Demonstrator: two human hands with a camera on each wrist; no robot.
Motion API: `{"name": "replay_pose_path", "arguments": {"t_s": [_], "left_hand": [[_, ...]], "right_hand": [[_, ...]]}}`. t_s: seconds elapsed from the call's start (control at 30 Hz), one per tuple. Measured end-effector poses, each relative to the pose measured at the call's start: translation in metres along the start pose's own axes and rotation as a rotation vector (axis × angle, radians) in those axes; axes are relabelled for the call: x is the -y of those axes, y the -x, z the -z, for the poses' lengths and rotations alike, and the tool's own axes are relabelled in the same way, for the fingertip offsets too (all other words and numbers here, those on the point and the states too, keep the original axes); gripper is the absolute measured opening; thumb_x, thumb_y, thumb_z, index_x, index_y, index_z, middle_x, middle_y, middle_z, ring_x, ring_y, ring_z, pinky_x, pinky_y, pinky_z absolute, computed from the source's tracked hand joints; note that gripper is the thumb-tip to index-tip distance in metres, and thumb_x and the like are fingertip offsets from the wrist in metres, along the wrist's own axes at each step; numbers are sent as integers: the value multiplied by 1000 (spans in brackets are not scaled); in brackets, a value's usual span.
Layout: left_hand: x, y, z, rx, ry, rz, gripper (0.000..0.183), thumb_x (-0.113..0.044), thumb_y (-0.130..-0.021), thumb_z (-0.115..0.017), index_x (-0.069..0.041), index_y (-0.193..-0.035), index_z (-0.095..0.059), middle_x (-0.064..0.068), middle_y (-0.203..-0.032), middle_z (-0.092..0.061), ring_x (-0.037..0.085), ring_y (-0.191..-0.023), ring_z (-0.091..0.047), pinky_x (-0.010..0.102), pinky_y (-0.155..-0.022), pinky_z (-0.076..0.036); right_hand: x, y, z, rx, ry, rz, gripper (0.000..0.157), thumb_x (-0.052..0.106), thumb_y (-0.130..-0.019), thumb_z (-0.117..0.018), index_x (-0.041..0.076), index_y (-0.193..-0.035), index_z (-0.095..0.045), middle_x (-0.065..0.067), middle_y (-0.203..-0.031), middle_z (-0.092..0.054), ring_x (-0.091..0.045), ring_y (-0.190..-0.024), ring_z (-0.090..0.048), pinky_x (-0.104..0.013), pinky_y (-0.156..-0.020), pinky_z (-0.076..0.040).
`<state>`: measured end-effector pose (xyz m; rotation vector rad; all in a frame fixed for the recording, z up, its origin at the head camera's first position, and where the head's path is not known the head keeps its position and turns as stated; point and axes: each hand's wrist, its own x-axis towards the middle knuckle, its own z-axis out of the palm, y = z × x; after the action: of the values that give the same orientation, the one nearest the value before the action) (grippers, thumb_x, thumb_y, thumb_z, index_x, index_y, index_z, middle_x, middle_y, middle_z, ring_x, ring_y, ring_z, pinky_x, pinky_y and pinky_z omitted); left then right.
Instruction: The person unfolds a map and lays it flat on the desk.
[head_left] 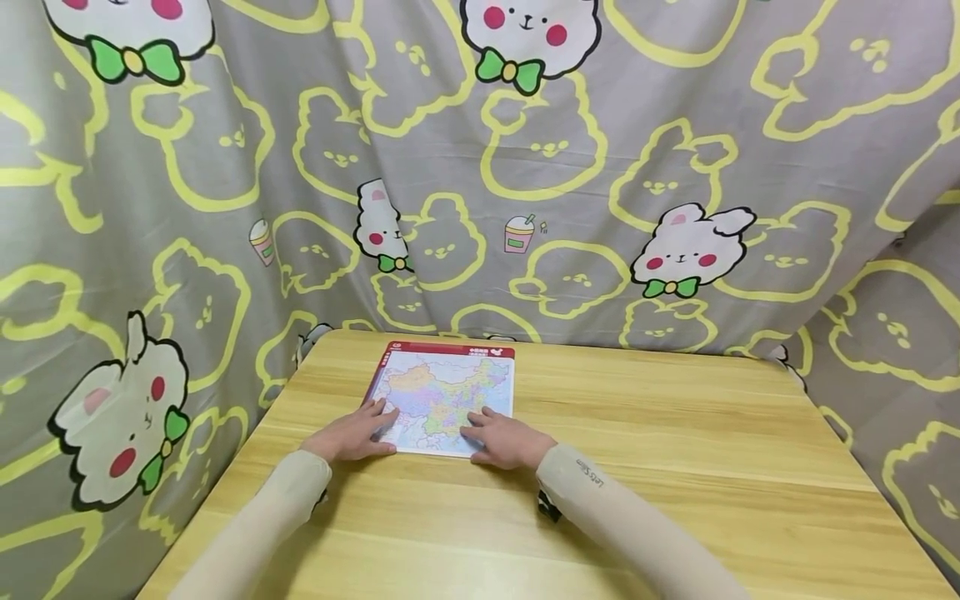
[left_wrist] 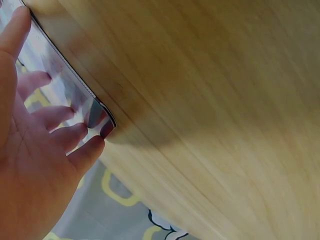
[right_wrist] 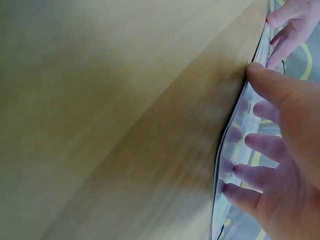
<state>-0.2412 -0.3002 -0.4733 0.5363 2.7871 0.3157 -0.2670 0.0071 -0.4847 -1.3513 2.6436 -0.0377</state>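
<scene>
A flat rectangular map board (head_left: pixel 438 387) with a red top border and pastel regions lies near the table's far edge, left of centre. On its lower left part rests my left hand (head_left: pixel 356 435), fingertips touching the surface and thumb at the near edge. My right hand (head_left: pixel 508 437) touches the lower right part with spread fingers. The left wrist view has the board's glossy face (left_wrist: pixel 62 75) under the left fingertips. From the right wrist, the near edge looks slightly bowed, and the right thumb (right_wrist: pixel 267 80) lies at that edge.
The board lies on a light wood-grain table (head_left: pixel 675 467) with rounded far corners. A grey curtain (head_left: pixel 555 167) printed with yellow outlines and white cartoon animals hangs behind the table and along its sides.
</scene>
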Motion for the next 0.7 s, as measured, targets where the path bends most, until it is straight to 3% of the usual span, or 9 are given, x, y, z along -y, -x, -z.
{"name": "replay_pose_path", "arguments": {"t_s": [0.3, 0.7], "left_hand": [[-6, -6, -3, 14, -36, -31, 71, -48, -90, -58, -6, -145, -39, 28, -150, -22, 48, -136, -17, 57, -106, -23], [-30, -17, -5, 27, -63, -78, 68, -47, -91, -57, -8, -145, -39, 26, -150, -23, 46, -137, -18, 56, -105, -25]], "right_hand": [[-6, 9, 0, 17, 12, 2, 51, 40, -97, -52, 17, -142, -46, -12, -148, -36, -37, -135, -31, -41, -109, -26], [-17, 36, 0, 21, 41, 0, 50, 39, -97, -51, 16, -141, -48, -13, -146, -39, -37, -134, -34, -42, -107, -30]]}}
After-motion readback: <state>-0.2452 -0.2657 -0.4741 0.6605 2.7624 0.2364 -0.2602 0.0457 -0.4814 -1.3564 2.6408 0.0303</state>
